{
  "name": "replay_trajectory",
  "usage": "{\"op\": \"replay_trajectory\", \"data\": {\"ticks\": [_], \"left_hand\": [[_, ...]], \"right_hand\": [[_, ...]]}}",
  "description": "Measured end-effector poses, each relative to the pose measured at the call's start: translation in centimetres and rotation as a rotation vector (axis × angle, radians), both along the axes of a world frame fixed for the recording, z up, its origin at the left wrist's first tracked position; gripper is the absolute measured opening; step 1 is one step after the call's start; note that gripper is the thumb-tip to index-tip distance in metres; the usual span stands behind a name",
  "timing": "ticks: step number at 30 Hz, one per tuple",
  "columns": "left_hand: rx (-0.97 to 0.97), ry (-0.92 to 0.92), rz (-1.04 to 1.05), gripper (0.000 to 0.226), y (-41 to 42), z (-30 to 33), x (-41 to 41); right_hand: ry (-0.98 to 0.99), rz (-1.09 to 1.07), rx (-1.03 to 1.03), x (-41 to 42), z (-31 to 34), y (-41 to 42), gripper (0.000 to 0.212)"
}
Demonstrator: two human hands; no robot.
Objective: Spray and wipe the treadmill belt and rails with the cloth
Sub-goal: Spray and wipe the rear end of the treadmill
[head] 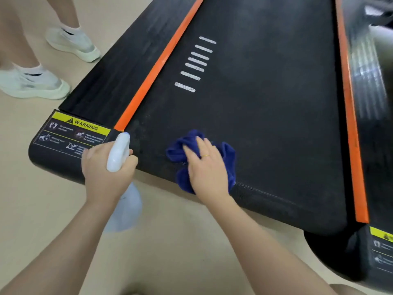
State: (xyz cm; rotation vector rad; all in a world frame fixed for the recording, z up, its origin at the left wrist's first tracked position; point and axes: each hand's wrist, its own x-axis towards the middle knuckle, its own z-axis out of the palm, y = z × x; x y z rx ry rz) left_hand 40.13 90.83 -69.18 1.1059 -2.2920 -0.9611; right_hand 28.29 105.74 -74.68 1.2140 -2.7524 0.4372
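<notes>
Right now the right hand (207,167) presses the blue cloth (201,160) flat w/ straight fingers on the belt (265,92) near its near end; the left hand (104,165) grips the spray bottle (122,177) beside the left rail (110,81). Looks early: far belt & both rails prob. left, incl. the right rail (370,116).

**The wearer's forearms and hands**

Both forearms are bare, with no sleeve showing. The right hand (207,167) wears a thin gold-coloured ring (205,155) on one finger. The left hand (106,167) carries no visible jewellery.
</notes>
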Motion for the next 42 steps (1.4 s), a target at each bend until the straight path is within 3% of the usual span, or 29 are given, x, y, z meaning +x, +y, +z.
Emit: {"op": "replay_trajectory", "data": {"ticks": [2,7,9,11,15,22,26,29,34,36,39,42], "left_hand": [[0.029,0.031,-0.038,0.030,-0.6,0.0,0.5],[0.213,0.175,-0.078,0.043,-1.3,0.8,2.3],[0.271,0.190,-0.069,0.040,-1.9,0.5,2.3],[0.245,0.173,-0.103,0.024,-2.4,-0.2,2.3],[0.228,0.132,-0.165,0.023,-3.2,-1.1,2.8],[0.200,0.183,-0.142,0.022,-2.7,-0.8,2.3],[0.283,0.197,-0.091,0.020,-2.1,-0.3,2.0],[0.306,0.133,-0.179,0.028,-0.2,0.0,2.5],[0.400,0.063,-0.293,0.027,3.5,-0.6,3.6],[0.431,0.068,-0.324,0.029,4.8,-0.6,3.4],[0.467,0.047,-0.423,0.029,7.3,0.0,2.7],[0.486,0.002,-0.564,0.030,10.6,0.1,1.8]], "right_hand": [[0.006,-0.155,0.010,0.0,0.0,-0.1,0.041],[0.074,0.235,0.042,2.7,-0.8,-7.5,0.047],[0.082,0.264,0.054,2.8,-1.0,-7.3,0.048],[0.133,0.269,0.083,3.4,-1.5,-4.2,0.044],[0.317,0.367,0.166,4.2,-3.1,1.1,0.052],[0.414,0.509,0.259,3.6,-2.7,-3.6,0.035],[0.442,0.502,0.384,2.0,-3.3,6.9,0.040],[0.450,0.499,0.423,1.1,-2.6,13.2,0.035],[0.512,0.542,0.362,2.1,-2.9,5.8,0.029],[0.519,0.552,0.380,1.6,-2.6,7.1,0.027],[0.464,0.486,0.406,0.0,-1.7,16.3,0.057],[0.373,0.497,0.468,-1.1,-0.4,24.5,0.042]]}}
